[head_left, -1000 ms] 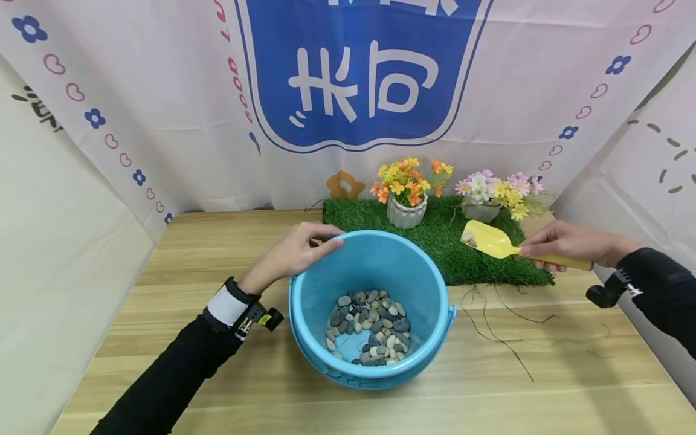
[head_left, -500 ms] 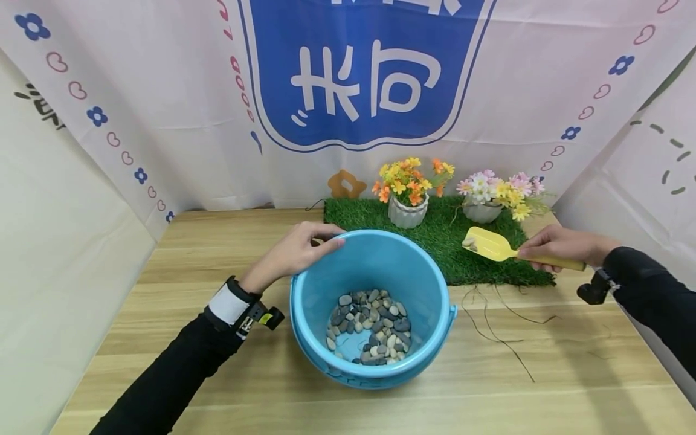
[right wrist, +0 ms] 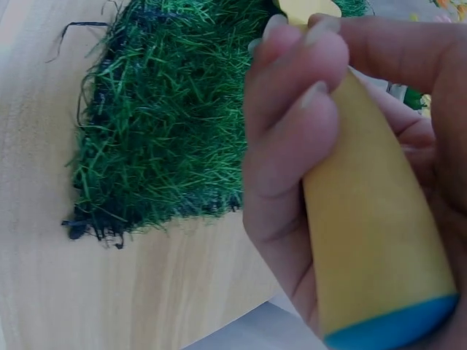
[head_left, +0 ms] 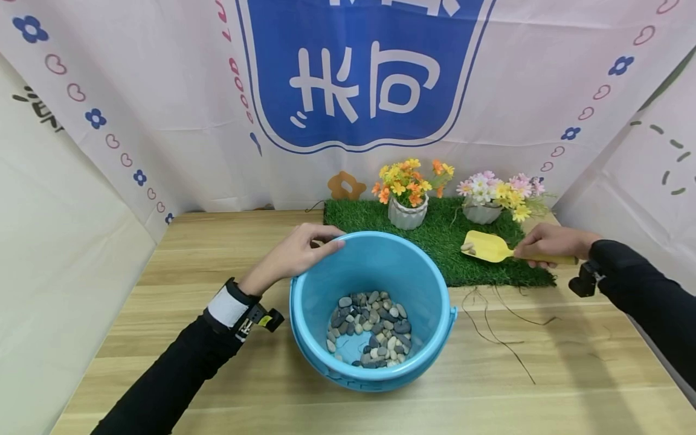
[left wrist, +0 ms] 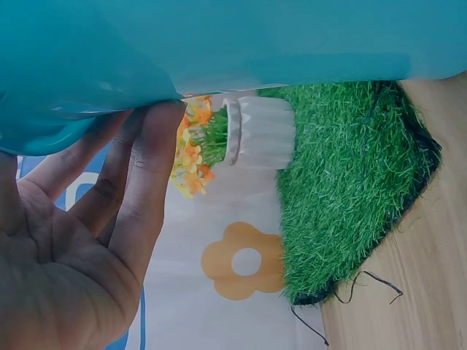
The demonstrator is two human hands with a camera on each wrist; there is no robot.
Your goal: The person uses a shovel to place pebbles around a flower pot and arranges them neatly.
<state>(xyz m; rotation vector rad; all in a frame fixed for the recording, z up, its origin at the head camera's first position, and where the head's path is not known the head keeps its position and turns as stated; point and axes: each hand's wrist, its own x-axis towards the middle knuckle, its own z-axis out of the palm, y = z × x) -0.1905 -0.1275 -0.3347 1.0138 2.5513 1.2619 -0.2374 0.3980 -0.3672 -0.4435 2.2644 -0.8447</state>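
One left hand (head_left: 296, 251), one right hand (head_left: 550, 243). One blue bucket (head_left: 370, 266), one yellow scoop (head_left: 489, 247). Two flower pots (head_left: 408, 215) (head_left: 481, 213), one turf mat (head_left: 443, 235), one table (head_left: 489, 393). Bucket pebbles (head_left: 383, 313): dozens, overlapping. Scoop pebbles (head_left: 469, 248): few, exact number unclear.

Centre frame now, bucket (head_left: 375, 260), pebbles (head_left: 375, 317) inside; behind it, turf mat (head_left: 478, 270), two flowerpots (head_left: 408, 216) aboard; out right, scoop (head_left: 492, 246), stones (head_left: 469, 248) in.

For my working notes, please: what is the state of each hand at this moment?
Left hand: closed, holding the blue bucket.
Right hand: closed, holding the yellow scoop.
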